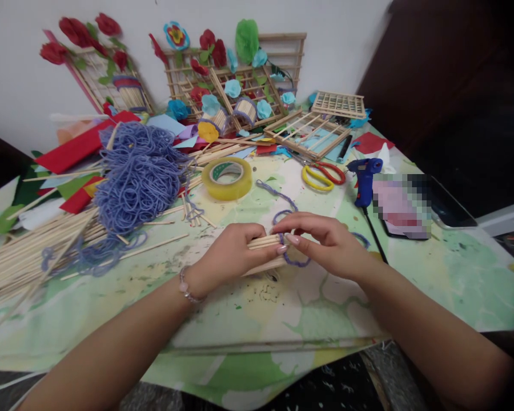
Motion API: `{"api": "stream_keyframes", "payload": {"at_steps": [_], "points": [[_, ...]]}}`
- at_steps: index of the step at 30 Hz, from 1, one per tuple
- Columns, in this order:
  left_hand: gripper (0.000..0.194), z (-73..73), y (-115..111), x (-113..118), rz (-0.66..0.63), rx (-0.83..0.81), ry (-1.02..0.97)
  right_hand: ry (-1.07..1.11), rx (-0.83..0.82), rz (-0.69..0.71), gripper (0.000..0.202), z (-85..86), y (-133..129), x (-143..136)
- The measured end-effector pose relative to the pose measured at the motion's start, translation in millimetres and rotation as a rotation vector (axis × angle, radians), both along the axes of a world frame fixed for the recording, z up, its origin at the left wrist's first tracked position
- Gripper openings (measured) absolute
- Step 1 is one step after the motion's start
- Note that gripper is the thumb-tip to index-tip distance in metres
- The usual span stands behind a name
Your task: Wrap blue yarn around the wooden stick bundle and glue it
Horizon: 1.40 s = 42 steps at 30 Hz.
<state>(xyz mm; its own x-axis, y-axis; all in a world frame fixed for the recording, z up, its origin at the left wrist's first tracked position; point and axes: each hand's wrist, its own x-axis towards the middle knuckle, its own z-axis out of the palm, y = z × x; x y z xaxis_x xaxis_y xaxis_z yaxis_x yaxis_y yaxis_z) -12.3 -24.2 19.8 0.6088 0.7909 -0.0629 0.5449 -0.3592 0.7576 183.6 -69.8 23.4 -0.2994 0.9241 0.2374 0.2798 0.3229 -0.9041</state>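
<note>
A piece made of short pale wooden sticks [263, 242] lies across the fingers of my left hand [231, 251]. The left thumb presses on the sticks near their right end. Purple yarn [297, 264] loops around that end, and its loose tail trails over the tablecloth behind. My right hand [332, 242] is closed at the same end, thumb and fingertips pinching at the yarn. The underside of the stick piece is hidden by the left hand.
Left of the hands are a heap of purple yarn [139, 177] and many long sticks [38, 245]. Behind are a tape roll [227, 193], scissors [319, 177] and paper flowers on stick frames. A blue glue gun [364, 180] and a phone [445, 200] lie to the right.
</note>
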Motion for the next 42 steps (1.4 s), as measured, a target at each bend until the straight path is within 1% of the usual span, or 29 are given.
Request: {"api": "stream_keyframes", "payload": {"at_steps": [3, 5, 7, 11, 14, 19, 23, 26, 29, 36, 39, 42], "points": [[0.047, -0.4, 0, 0, 0.063, 0.005, -0.025, 0.189, -0.253, -0.037, 0.029, -6.7, 1, -3], [0.046, -0.4, 0, 0, 0.086, 0.027, -0.041, 0.304, -0.387, -0.039, 0.033, -10.0, 2, -4], [0.045, -0.6, 0, 0, 0.095, 0.04, -0.055, 0.386, -0.462, -0.04, 0.032, -11.2, 3, -5], [0.044, -2.5, 0, 1, 0.111, 0.06, -0.052, 0.458, -0.53, -0.042, 0.027, -9.3, 4, -6], [0.045, -4.2, 0, 1, 0.118, 0.074, -0.042, 0.459, -0.537, -0.051, 0.025, -7.2, 3, -7], [0.047, -4.4, -2, 1, 0.118, 0.09, -0.019, 0.427, -0.497, -0.082, 0.022, -4.5, 2, -8], [0.047, -2.4, -4, 2, 0.11, 0.086, 0.008, 0.384, -0.469, -0.11, 0.026, -3.1, 1, -8], [0.047, -0.8, -5, 3, 0.122, 0.09, 0.025, 0.353, -0.452, -0.104, 0.031, -2.9, 2, -9], [0.047, -0.1, -6, 4, 0.123, 0.098, 0.021, 0.342, -0.429, -0.105, 0.032, -3.8, 2, -11], [0.044, -1.0, -9, 5, 0.116, 0.125, 0.033, 0.314, -0.404, -0.172, 0.033, -9.3, 4, -16], [0.04, -1.7, -9, 5, 0.113, 0.135, 0.048, 0.244, -0.355, -0.214, 0.032, -11.3, 4, -18], [0.04, -2.0, -9, 5, 0.109, 0.127, 0.054, 0.186, -0.33, -0.246, 0.031, -11.0, 4, -18]]}}
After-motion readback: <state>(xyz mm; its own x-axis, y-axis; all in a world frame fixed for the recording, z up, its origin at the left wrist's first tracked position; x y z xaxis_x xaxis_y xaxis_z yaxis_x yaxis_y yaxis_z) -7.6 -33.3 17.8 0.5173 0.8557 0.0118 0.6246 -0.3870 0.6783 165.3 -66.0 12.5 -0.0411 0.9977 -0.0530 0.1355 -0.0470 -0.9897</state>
